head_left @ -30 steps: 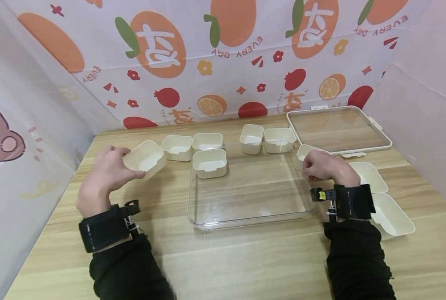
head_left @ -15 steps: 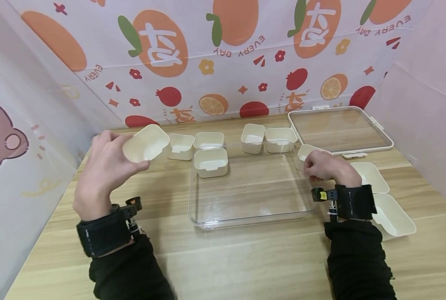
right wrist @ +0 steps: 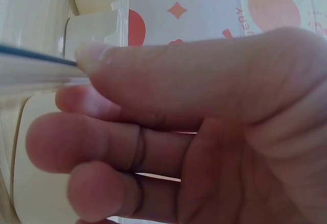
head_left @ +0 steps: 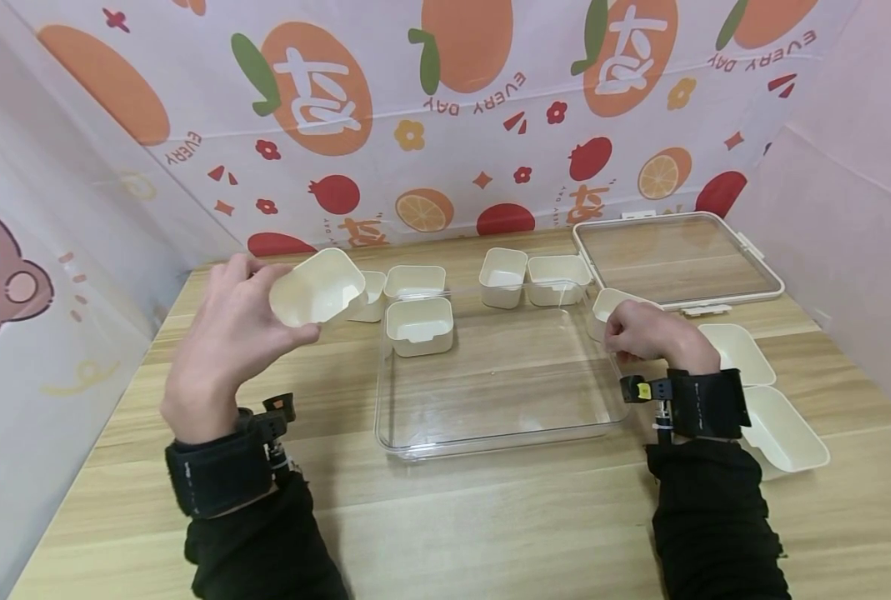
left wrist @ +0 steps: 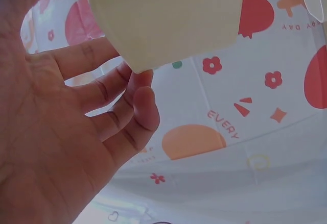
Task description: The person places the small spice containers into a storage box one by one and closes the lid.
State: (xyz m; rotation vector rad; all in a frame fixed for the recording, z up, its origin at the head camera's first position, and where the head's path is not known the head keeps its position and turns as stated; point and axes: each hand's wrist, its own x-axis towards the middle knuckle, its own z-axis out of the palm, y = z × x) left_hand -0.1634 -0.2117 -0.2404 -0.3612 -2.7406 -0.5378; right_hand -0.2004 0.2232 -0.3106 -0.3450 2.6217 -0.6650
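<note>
My left hand (head_left: 227, 354) grips a small cream storage box (head_left: 317, 287) between thumb and fingers, raised over the left of the table and tilted with its opening showing. The left wrist view has the underside of this cream box (left wrist: 168, 22) at the top, fingers along its edge. On the right, my right hand (head_left: 661, 333) pinches the right rim of a large clear plastic bin (head_left: 501, 400). That bin's rim (right wrist: 38, 58) runs between thumb and forefinger in the right wrist view. One small cream box (head_left: 419, 329) sits inside the clear bin at its back left corner.
Behind the bin stand several cream boxes (head_left: 503, 279), and another cream box (head_left: 612, 307) is partly hidden by my right hand. A clear lid with a pale frame (head_left: 678, 258) lies at the back right. Larger cream boxes (head_left: 786, 429) sit beyond my right wrist.
My left hand has lifted the cream box off the left side, then carried it to the right, where it overlaps a box behind. The right hand stays on the bin's rim.
</note>
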